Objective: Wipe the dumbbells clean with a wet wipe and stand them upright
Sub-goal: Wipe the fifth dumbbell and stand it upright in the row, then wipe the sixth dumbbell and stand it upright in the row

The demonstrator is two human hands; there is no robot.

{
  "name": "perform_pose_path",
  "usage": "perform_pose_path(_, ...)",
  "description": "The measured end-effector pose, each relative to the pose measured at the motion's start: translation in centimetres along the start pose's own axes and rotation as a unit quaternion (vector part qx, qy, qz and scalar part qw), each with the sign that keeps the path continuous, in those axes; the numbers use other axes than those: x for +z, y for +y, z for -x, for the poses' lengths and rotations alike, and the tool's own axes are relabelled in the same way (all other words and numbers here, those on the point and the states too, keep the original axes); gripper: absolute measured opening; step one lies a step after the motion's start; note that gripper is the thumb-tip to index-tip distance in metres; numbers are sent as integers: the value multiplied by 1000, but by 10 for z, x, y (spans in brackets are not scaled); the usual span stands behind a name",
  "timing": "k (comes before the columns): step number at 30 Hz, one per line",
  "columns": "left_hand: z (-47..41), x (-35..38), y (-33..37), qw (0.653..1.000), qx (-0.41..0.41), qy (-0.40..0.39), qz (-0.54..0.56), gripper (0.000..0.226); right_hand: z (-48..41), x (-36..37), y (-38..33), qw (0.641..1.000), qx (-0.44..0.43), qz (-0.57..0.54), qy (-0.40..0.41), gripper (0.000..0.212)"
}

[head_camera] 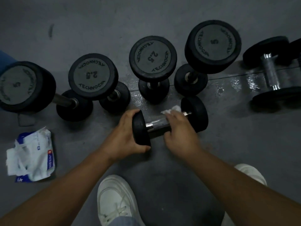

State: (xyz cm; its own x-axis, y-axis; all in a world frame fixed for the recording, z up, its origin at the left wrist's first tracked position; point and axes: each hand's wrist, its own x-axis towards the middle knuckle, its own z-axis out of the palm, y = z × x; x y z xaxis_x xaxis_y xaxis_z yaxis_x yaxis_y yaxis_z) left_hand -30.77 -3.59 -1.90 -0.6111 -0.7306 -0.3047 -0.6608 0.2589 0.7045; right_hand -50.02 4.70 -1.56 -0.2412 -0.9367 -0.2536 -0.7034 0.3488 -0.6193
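Left hand (123, 136) clasped the left end weight of a dumbbell (140, 128) lying sideways at mid floor (228, 144). Right hand (179, 129) curled round its handle, wet wipe (171, 110) bunched under the fingers (some poking out behind). Four upright dumbbells (153, 57) stood in a row just behind. A flat dumbbell (272, 70) lay by the floor's right edge, a wipe pack (32, 154) by the left edge.

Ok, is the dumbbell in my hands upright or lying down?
Lying down. The dumbbell has its handle running sideways; the left hand grips one end, the right hand holds a wet wipe round the handle.
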Motion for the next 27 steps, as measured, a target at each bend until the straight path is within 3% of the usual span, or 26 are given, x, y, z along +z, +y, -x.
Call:
perform_pose_path(3,7,3,24,1000,-11,20,-2,116,-6,-27,-1,978,63,-192,-49,37)
perform_pose_path(5,8,1,48,999,-4,40,-19,113,-19,-67,11,966,116,-227,-52,23)
perform_pose_path(7,3,-3,77,997,16,50,-49,111,-26,-114,26,980,108,-163,-24,19)
perform_pose_path(10,-11,-8,127,989,50,42,-129,113,-17,-176,48,998,17,-5,54,21)
perform_pose_path(12,-23,-7,161,981,71,14,-178,112,1,-202,65,991,-46,75,104,34)
perform_pose_path(16,-47,14,221,950,107,-54,-288,112,42,-212,93,975,-80,192,82,72)
perform_pose_path(21,-78,57,275,909,124,-100,-386,113,66,-197,129,972,-52,201,112,83)
perform_pose_path(27,-106,71,291,857,103,-179,-471,129,56,-186,166,967,-5,195,164,77)
